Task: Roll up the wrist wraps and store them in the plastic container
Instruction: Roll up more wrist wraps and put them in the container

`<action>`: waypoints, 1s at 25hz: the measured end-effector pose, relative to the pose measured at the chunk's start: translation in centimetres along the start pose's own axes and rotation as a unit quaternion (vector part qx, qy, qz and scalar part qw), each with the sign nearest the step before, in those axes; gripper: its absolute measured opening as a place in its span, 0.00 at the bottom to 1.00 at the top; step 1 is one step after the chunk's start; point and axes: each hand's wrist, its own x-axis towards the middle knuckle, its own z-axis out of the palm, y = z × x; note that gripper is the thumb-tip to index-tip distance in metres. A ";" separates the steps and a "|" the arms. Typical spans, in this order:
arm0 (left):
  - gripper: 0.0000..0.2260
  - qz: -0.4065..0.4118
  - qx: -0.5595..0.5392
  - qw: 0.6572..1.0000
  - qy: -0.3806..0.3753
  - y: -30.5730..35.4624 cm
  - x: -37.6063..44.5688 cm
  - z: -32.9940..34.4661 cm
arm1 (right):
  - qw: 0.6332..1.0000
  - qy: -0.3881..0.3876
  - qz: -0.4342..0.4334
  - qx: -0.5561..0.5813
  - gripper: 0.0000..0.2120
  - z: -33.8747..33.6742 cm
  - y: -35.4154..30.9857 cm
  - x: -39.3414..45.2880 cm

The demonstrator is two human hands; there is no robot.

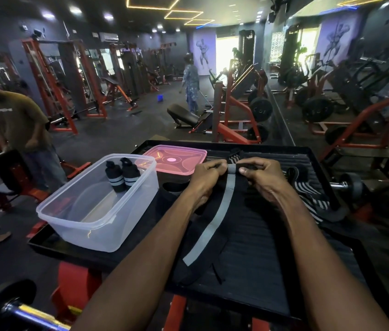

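Note:
A black wrist wrap (pixel 215 225) with a grey stripe lies stretched toward me on the black ribbed platform (pixel 272 254). My left hand (pixel 206 176) and my right hand (pixel 264 176) both pinch its far end, fingers curled over the fabric. To the left stands a clear plastic container (pixel 74 218) holding two rolled wraps (pixel 122 175) upright at its far side. A black-and-white striped wrap (pixel 310 197) lies loose at the right.
The pink container lid (pixel 176 160) lies flat behind the container. Dumbbells sit at the right (pixel 348 183) and bottom left (pixel 16 311). Red gym machines fill the room; one person stands at the left, another walks far back.

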 end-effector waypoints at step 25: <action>0.09 0.009 0.012 0.996 -0.084 -2.3 0.6 0.6 | 0.998 -0.009 -0.052 0.016 0.17 -1.0 0.8 0.5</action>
